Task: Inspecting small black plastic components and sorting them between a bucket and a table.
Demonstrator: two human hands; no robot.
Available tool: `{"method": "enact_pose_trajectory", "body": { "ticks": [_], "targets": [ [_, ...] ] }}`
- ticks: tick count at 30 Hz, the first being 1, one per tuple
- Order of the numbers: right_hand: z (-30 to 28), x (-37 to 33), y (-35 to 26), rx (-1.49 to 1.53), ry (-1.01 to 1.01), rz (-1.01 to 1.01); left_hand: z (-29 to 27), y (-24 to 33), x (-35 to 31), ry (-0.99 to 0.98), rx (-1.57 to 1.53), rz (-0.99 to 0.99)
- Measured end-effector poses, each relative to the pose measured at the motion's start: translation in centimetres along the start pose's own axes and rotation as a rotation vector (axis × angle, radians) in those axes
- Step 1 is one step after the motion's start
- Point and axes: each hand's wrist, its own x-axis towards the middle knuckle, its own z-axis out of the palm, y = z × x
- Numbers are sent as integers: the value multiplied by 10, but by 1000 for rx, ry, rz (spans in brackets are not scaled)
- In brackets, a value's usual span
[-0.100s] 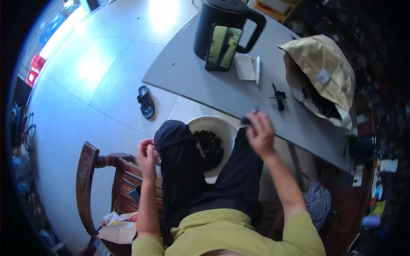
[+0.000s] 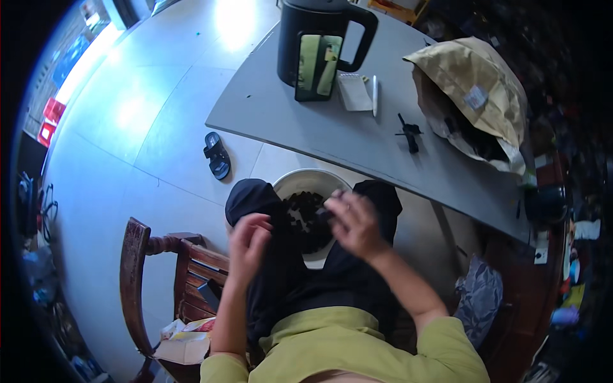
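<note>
My right hand [image 2: 356,225] pinches a small black piece [image 2: 324,216] above the pale bucket [image 2: 292,181] between my knees; blur hides the piece's exact kind. Several similar black pieces [image 2: 300,207] lie in a heap inside the bucket. Over my left thigh, my left hand [image 2: 249,247] is raised with its fingers loosely bent and apart, holding nothing I can see. A few thin black parts [image 2: 409,133] lie together on the grey table, beside an open brown paper bag [image 2: 476,73] with dark contents.
On the grey table [image 2: 287,131] stand a black kettle [image 2: 306,25] and a phone [image 2: 316,67] leaning on it. A notepad [image 2: 355,93] and a white pen [image 2: 375,96] lie nearby. A black sandal [image 2: 217,156] rests on the floor; a wooden chair [image 2: 135,281] is at my left.
My right hand has moved left and down from the table edge to over the bucket with the black piece. My left hand has shifted right, over the thigh. The view has tilted slightly.
</note>
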Motion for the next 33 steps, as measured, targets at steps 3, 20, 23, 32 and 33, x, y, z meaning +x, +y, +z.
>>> {"method": "enact_pose_trajectory", "body": {
  "ticks": [3, 20, 23, 32, 33],
  "targets": [
    [11, -18, -52, 171, 5, 56, 26, 21, -21, -147, -87, -70],
    [-29, -75, -86, 1835, -178, 629, 36, 69, -59, -466, -185, 58],
    [-31, -73, -80, 1942, -313, 646, 38, 71, -52, -530, -121, 154],
    [-39, -69, -68, 1846, -468, 690, 47, 75, -54, -556, -153, -9],
    [-40, -65, -69, 1849, -460, 690, 46, 72, -52, -553, -166, 41]
  ]
}}
